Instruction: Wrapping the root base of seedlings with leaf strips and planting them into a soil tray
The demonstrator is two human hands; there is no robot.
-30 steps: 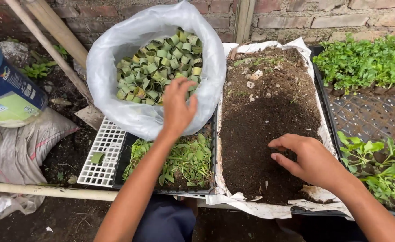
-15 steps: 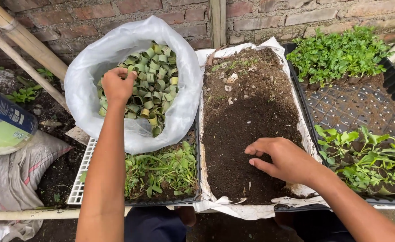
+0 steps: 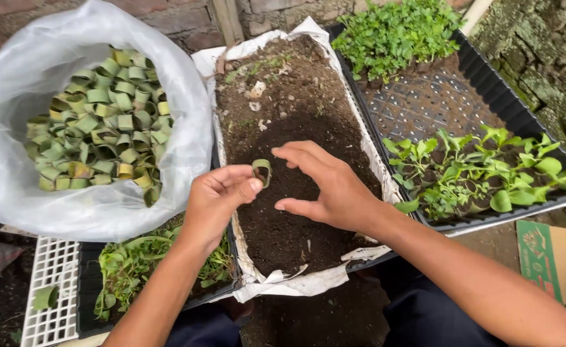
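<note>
Left hand [image 3: 217,196] pinches a rolled green leaf ring [image 3: 261,171] above the tray of dark soil [image 3: 283,109]; right hand [image 3: 327,186] hovers open just beside it, fingers curved.

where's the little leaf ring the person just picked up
In the head view, the leaf ring is pinched in the left hand fingers at centre frame, above the tray of dark soil, beside the right hand and right of the white bag.

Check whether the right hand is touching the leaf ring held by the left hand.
Cannot tell. In the head view the right hand has fingertips right beside the leaf ring pinched by the left hand; no plain gap or contact shows.
</note>
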